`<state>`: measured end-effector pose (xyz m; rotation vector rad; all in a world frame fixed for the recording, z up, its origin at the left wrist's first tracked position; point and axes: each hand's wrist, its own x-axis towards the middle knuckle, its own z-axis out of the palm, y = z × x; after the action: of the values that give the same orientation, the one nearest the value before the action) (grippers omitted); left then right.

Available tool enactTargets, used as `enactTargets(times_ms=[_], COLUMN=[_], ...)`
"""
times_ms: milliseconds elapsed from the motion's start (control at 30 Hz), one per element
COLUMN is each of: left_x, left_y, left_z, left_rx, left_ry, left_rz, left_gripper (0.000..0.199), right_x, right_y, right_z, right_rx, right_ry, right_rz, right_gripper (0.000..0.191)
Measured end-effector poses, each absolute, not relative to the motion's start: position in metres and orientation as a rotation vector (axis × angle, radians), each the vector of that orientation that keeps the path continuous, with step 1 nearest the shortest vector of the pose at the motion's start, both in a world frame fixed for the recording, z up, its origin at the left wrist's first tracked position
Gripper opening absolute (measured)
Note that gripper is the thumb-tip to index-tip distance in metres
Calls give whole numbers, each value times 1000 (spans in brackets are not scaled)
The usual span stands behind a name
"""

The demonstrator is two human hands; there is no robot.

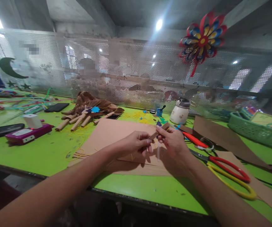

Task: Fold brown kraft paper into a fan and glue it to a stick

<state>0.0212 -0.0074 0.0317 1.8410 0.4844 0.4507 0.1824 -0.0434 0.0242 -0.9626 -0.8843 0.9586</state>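
Observation:
Between my two hands is a narrow folded strip of brown paper [153, 136], held tilted above the stacked sheets. My left hand [143, 142] pinches its lower left end between thumb and fingers. At the upper right, my right hand [172, 137] grips the other end, with a bit of yellow thread near the fingers. A small dark blue piece [159, 124] shows just beyond the right fingertips; whether it is held cannot be made out. Large brown paper sheets [112, 130] lie under both hands. Below the right fingers is a thin whitish strip [158, 152].
Red-and-yellow-handled scissors [230, 171] and a red-handled tool [195, 139] lie right. Behind stand a white flask [180, 112] and a blue paint pot [159, 112]. Rolled brown paper bundles [84, 118], a purple power strip [29, 134] and a phone [56, 107] lie left; a green basket [256, 132] stands far right.

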Motion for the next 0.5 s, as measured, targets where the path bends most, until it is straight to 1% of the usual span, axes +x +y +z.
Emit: enactTargets(times_ms=[100,267,500], left_x=[18,15,17], left_y=[-8,-8,-7], left_z=[32,33,32], left_rx=[1802,1756,1731], left_ry=[420,409,381], left_rz=[419,415,403], left_gripper=[19,21,26], right_x=[184,182,179], right_y=[-43,-48,-49], right_z=[23,23,24], right_rx=[-947,-875,-848], right_ry=[-892,-978,-987], right_rz=[983,1133,1116], right_gripper=[28,25,23])
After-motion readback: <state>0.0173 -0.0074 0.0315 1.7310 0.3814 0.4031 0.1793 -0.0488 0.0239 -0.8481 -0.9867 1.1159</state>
